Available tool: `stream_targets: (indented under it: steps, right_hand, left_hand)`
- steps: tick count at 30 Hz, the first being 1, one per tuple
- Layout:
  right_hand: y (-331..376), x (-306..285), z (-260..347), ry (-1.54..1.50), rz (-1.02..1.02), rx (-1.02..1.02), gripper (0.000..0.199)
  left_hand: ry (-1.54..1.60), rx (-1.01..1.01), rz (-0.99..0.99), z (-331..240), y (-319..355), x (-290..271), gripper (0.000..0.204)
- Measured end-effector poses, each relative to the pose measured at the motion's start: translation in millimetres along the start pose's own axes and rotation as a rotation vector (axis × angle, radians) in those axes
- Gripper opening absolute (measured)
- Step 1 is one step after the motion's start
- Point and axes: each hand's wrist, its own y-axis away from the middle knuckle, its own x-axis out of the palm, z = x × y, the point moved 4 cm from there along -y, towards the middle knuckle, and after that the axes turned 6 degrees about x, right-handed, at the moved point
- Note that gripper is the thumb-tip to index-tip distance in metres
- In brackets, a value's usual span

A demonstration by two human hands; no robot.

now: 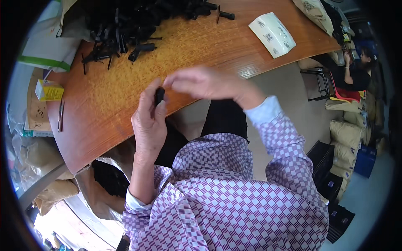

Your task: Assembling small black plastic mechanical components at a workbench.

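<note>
Wooden table [109, 104], curved edge, fills upper left of view. Heap of black plastic parts [134, 21] at far end, a few strays spilled toward the middle. White soft pack of tissues [272, 34] lies on far right part of table, well apart from heap. Brown sack [104, 178] w/ dark contents sits below near table edge, by person's left forearm. Small yellow box [49, 90] off table's left edge, on stacked cardboard. Another person [356, 71] seated far right, by sacks on floor.

Left hand [148, 121] raised over near table edge, fingers closed around a small black part [159, 95]; part stands upright betw. thumb and fingers, top end poking out. Right hand [201, 83] comes across from right, fingertips meeting at top of same part, pinching or pressing it. Motion blur on rt hand, so exact grip there can't be told. Part is above table edge, not resting on it, near centre of view.
</note>
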Motion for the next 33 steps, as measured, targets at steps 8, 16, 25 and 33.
stream_targets:
  steps: [8, 16, 25, 33]
  right_hand:
    - [-5.7, -185.8, -72.7, 0.796, -0.84, 0.605, 0.051]
    - [12.8, -83.7, -42.9, 0.646, -0.646, 0.033, 0.021]
    - [30.9, 10.2, 12.7, 0.736, -0.438, -0.481, 0.031]
    - [19.6, 32.1, 21.7, 0.757, -0.333, -0.58, 0.035]
  left_hand:
    - [1.199, -0.635, 0.14, 5.7, 3.4, 27.2, 0.022]
    - [1.244, -0.707, 0.072, 26.8, 10.7, 26.6, 0.028]
    - [1.031, -0.542, 0.233, 17.5, -2.2, 20.8, 0.044]
    - [1.386, -0.604, 0.266, 25.1, 16.4, 7.0, 0.034]
